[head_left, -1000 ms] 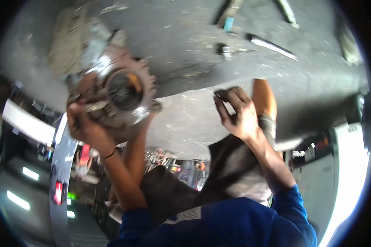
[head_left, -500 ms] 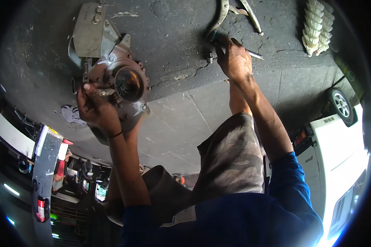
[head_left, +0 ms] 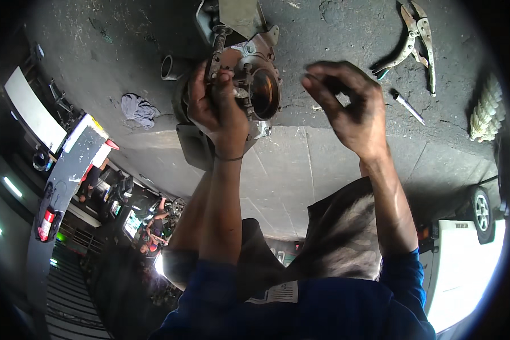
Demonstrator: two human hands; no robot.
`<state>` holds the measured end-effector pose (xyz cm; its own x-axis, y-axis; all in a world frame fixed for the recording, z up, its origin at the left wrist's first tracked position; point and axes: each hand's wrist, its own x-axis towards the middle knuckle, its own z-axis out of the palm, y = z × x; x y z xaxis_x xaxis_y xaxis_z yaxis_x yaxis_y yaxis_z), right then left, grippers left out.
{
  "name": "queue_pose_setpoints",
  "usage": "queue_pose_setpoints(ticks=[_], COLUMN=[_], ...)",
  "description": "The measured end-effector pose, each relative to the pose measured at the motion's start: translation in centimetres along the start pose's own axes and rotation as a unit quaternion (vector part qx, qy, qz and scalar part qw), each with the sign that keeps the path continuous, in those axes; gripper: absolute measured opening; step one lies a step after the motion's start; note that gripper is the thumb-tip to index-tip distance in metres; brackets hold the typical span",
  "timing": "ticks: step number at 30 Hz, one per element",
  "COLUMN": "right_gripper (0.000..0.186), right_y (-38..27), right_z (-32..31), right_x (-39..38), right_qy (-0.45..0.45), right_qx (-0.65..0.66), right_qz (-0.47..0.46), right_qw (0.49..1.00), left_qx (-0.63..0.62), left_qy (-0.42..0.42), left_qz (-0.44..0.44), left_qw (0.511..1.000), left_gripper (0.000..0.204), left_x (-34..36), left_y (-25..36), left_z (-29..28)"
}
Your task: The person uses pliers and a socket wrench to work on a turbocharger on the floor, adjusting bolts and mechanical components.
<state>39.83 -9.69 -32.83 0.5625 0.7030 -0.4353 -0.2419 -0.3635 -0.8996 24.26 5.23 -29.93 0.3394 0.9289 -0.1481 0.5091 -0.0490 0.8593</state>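
A rusty turbocharger (head_left: 238, 59), with a round open port (head_left: 264, 93), stands on the dark floor. My left hand (head_left: 218, 113) is at its left side, fingers closed around the lower end of a rusty actuator rod (head_left: 218, 48). The fingers hide that end of the rod. To the right of the port my right hand (head_left: 354, 107) hangs in the air, thumb and fingers curved and apart, with nothing visible between them. Right of this hand, a short metal bar tool (head_left: 408, 106) lies on the floor.
Locking pliers (head_left: 416, 45) lie at the far right, with a whitish ridged object (head_left: 487, 110) beyond. A grey rag (head_left: 139, 109) is left of the turbocharger. A white vehicle (head_left: 464, 266) with a wheel stands at right. People (head_left: 153, 238) are in the left background.
My right hand has left the bar tool on the floor and moved toward the turbocharger. My left hand stays at the turbocharger. The whole view has shifted, so the turbocharger appears farther right.
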Motion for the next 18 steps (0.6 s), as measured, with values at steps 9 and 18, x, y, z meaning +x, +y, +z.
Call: queue_pose_setpoints(ticks=[9,18], right_gripper=[0.023,0.027], right_y=[-10.9,-18.9], right_z=[5.9,9.8], right_x=[15.6,15.8], right_qy=[-0.312,-0.51], right_qx=[-0.134,-0.406], right_qz=[-0.252,-0.185], right_qw=[0.906,0.736], left_qx=[0.209,0.133], left_qy=[0.043,0.136], left_qz=[0.126,0.027], left_qw=[0.969,0.981], left_gripper=[0.035,0.039], left_x=[0.8,-0.7], left_y=[-0.6,2.4], left_z=[0.6,0.5])
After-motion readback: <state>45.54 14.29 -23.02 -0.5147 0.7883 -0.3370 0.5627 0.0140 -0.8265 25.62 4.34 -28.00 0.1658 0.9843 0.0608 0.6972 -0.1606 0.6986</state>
